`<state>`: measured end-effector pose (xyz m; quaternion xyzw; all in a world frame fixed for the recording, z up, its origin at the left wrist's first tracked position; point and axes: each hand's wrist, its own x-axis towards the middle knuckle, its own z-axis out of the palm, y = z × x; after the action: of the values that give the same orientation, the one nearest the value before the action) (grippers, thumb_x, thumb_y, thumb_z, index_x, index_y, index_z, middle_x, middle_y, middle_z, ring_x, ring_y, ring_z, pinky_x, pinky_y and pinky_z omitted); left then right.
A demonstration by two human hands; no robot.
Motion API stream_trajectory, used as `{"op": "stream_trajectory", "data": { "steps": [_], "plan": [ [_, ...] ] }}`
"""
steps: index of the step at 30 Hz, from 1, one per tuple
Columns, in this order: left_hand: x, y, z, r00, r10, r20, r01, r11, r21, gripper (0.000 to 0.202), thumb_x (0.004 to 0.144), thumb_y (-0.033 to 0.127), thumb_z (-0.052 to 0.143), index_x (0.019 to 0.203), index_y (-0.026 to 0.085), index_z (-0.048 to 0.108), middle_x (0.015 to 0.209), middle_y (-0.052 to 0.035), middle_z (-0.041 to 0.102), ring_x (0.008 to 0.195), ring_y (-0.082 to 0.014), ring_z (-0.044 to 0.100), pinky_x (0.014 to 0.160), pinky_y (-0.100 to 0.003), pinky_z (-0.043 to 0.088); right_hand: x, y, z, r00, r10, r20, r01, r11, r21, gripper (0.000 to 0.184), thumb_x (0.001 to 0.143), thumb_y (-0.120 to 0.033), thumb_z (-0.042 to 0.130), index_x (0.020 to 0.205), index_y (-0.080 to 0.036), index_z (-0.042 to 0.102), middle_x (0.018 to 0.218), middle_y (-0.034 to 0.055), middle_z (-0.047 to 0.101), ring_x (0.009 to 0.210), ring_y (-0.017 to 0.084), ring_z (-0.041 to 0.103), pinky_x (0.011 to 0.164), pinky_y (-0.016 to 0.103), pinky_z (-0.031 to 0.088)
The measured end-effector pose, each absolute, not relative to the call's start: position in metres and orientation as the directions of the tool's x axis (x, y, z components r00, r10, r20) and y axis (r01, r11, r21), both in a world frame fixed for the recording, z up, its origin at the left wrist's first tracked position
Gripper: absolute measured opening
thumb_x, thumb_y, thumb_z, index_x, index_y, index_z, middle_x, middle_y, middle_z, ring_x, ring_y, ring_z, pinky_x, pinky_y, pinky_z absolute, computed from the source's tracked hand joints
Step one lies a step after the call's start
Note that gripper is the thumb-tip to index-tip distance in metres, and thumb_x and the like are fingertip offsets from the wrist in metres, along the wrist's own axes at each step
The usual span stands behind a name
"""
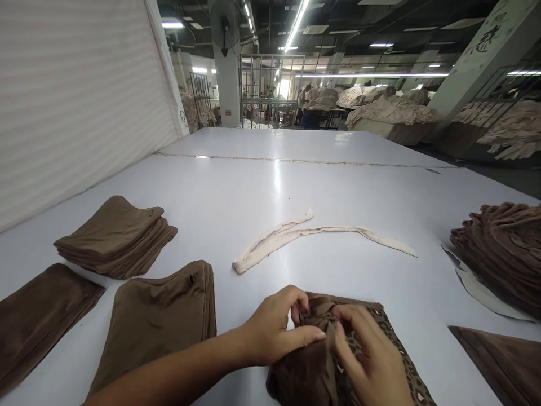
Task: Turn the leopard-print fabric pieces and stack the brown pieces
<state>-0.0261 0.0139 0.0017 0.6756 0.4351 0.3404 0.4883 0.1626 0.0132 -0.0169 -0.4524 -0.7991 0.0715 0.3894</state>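
At the near edge of the white table [270, 186], a bunched brown stocking [308, 361] lies on a leopard-print card [406, 361]. My left hand [274, 330] pinches the stocking's top from the left, thumb and fingers closed on the fabric. My right hand [372, 361] grips the same bunch from the right, fingers curled into it. Part of the stocking is hidden beneath both hands.
Folded brown stacks lie at left [116, 237], near left [160, 321] and far left [38, 321]. A cream stocking strip [296, 234] lies mid-table. A brown pile [502, 248] sits at right with pale card pieces [482, 290]. Beige heaps and racks fill the background.
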Motion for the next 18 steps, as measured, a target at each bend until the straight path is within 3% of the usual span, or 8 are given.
{"op": "stream_trajectory", "data": {
  "steps": [5,8,11,13,15,18],
  "plan": [
    [-0.017,0.019,-0.002,0.347,0.915,0.207,0.344,-0.33,0.879,0.01,0.074,0.017,0.057,0.083,0.017,0.059,0.081,-0.0017,0.055,0.075,-0.0134,0.049,0.066,-0.024,0.039,0.154,0.007,-0.018,-0.334,0.771,0.542,0.597,0.618,-0.512,0.007,0.089,-0.019,0.046,0.091,-0.023,0.051,0.083,0.0013,0.057,0.075,0.014,0.059,0.062,0.023,0.048],
    [-0.014,0.022,-0.004,0.3,0.931,0.206,0.281,-0.293,0.914,0.01,0.068,0.012,0.056,0.075,0.016,0.062,0.079,-0.0011,0.053,0.073,-0.0128,0.048,0.066,-0.024,0.038,0.157,0.012,-0.022,-0.35,0.733,0.583,0.625,0.647,-0.437,0.011,0.089,-0.018,0.045,0.097,-0.021,0.051,0.088,0.0039,0.057,0.08,0.016,0.058,0.068,0.025,0.049],
    [-0.014,0.026,-0.007,0.365,0.931,-0.024,-0.025,0.035,0.999,0.007,0.07,0.02,0.056,0.069,0.014,0.06,0.073,0.0004,0.048,0.065,-0.01,0.044,0.062,-0.024,0.036,0.16,0.014,-0.027,-0.365,0.694,0.621,0.625,0.677,-0.389,0.017,0.09,-0.016,0.043,0.105,-0.019,0.051,0.096,0.0072,0.056,0.087,0.017,0.058,0.073,0.027,0.049],
    [-0.015,0.031,-0.009,0.505,0.836,-0.215,-0.219,0.365,0.905,0.017,0.067,0.03,0.061,0.068,0.013,0.059,0.067,0.0012,0.047,0.061,-0.0097,0.044,0.063,-0.025,0.036,0.16,0.012,-0.027,-0.385,0.685,0.619,0.582,0.7,-0.414,0.019,0.09,-0.013,0.043,0.106,-0.019,0.05,0.097,0.008,0.055,0.089,0.017,0.057,0.073,0.025,0.049],
    [-0.019,0.038,-0.01,0.614,0.711,-0.342,-0.23,0.576,0.785,0.026,0.06,0.036,0.067,0.064,0.013,0.057,0.061,0.0019,0.048,0.059,-0.0101,0.045,0.062,-0.026,0.035,0.158,0.008,-0.025,-0.405,0.681,0.61,0.538,0.717,-0.444,0.018,0.089,-0.013,0.044,0.105,-0.019,0.05,0.095,0.0078,0.055,0.088,0.017,0.057,0.071,0.025,0.049],
    [-0.026,0.048,-0.006,0.653,0.626,-0.426,-0.016,0.573,0.819,0.032,0.062,0.042,0.068,0.058,0.014,0.053,0.057,0.0037,0.047,0.054,-0.0081,0.039,0.057,-0.025,0.032,0.153,0.003,-0.021,-0.397,0.728,0.559,0.509,0.681,-0.526,0.013,0.088,-0.015,0.047,0.099,-0.021,0.052,0.09,0.0058,0.055,0.081,0.016,0.057,0.067,0.024,0.048]
  ]
}}
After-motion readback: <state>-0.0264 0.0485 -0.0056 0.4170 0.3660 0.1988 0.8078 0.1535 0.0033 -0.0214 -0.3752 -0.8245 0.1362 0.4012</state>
